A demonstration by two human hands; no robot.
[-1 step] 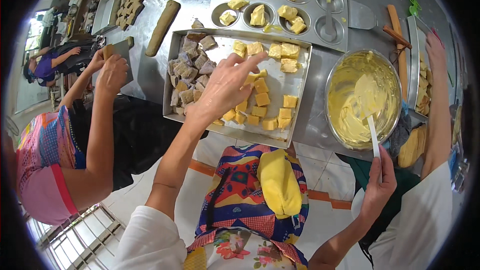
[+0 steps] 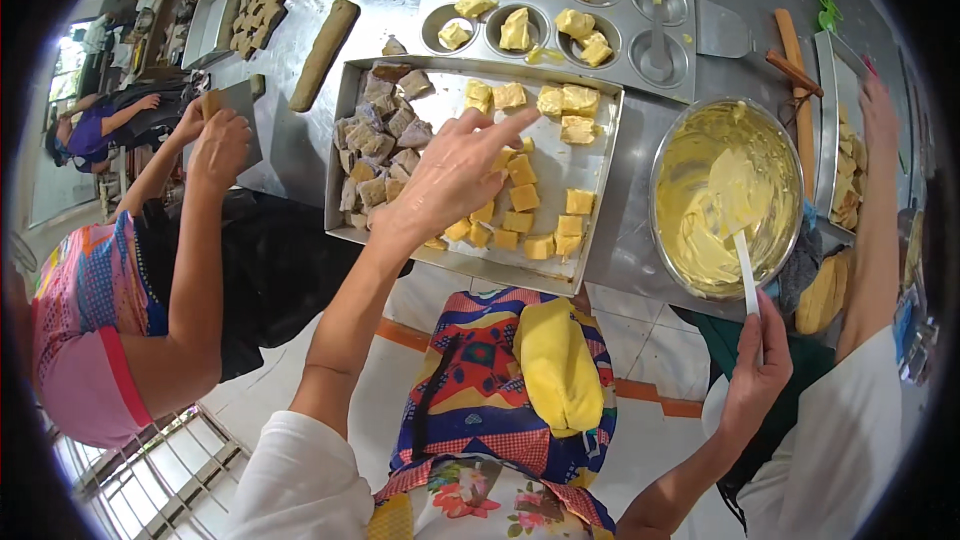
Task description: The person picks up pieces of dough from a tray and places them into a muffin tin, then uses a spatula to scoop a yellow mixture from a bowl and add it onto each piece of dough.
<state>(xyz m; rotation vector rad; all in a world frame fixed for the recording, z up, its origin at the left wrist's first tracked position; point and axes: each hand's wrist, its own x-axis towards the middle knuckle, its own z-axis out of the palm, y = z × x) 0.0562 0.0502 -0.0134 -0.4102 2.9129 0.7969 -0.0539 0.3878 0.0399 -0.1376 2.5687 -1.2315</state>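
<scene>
My right grip (image 2: 760,352) holds the spatula (image 2: 745,265), and my left grip (image 2: 450,175) spreads over yellow cubes (image 2: 523,197), likely light and soft, best pinched gently by opposite sides.

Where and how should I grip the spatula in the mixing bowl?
Probably best by the white handle, near its outer end, coming from the near right: it slants out over the bowl's near rim, away from the cream-smeared blade. The right hand grips there now.
</scene>
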